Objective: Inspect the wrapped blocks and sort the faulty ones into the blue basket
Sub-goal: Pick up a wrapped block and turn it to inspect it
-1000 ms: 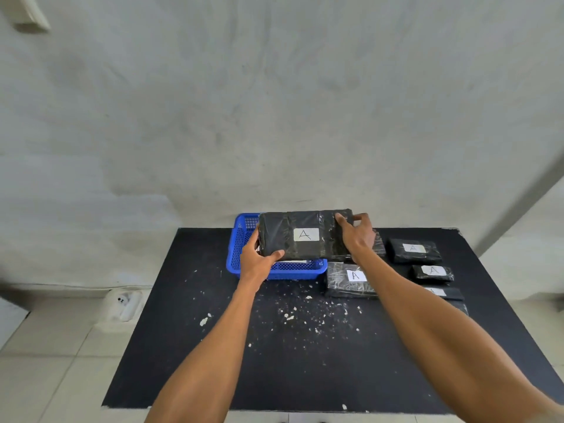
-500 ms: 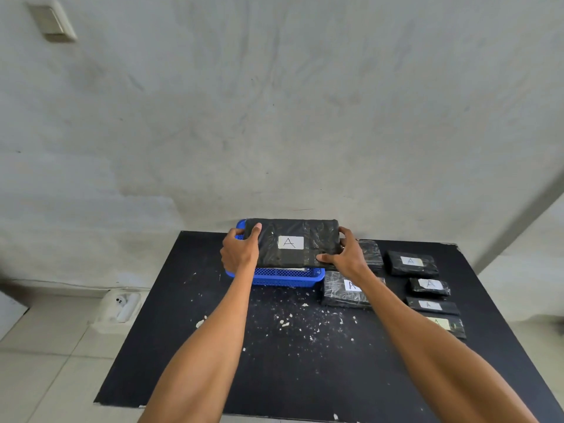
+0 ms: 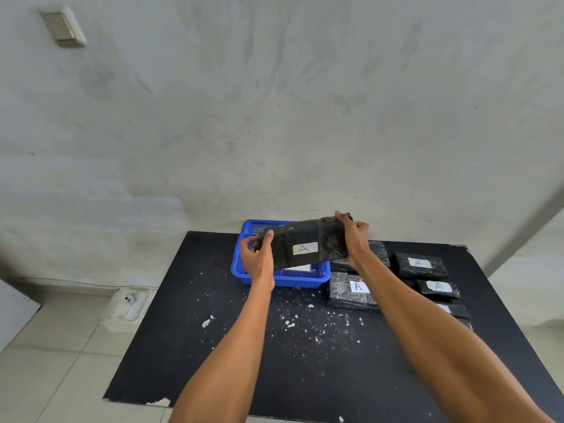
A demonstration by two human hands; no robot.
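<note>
A large black wrapped block (image 3: 305,244) with a white "A" label hangs tilted over the blue basket (image 3: 299,277), its right end raised. My left hand (image 3: 258,259) grips its lower left end. My right hand (image 3: 354,239) grips its upper right end. Under the block, inside the basket, a strip of white label shows on another block (image 3: 300,268). Several more wrapped blocks lie to the right: one (image 3: 351,290) beside the basket, one (image 3: 419,264) farther right, one (image 3: 438,288) nearer me.
The black table (image 3: 213,346) is strewn with white crumbs (image 3: 305,322) in front of the basket. A grey wall stands just behind the table. A white socket box (image 3: 129,306) lies on the tiled floor at left.
The block was lying flat over the basket; now its right end is lifted and it is tilted. My right hand moved up to the block's far right corner.
</note>
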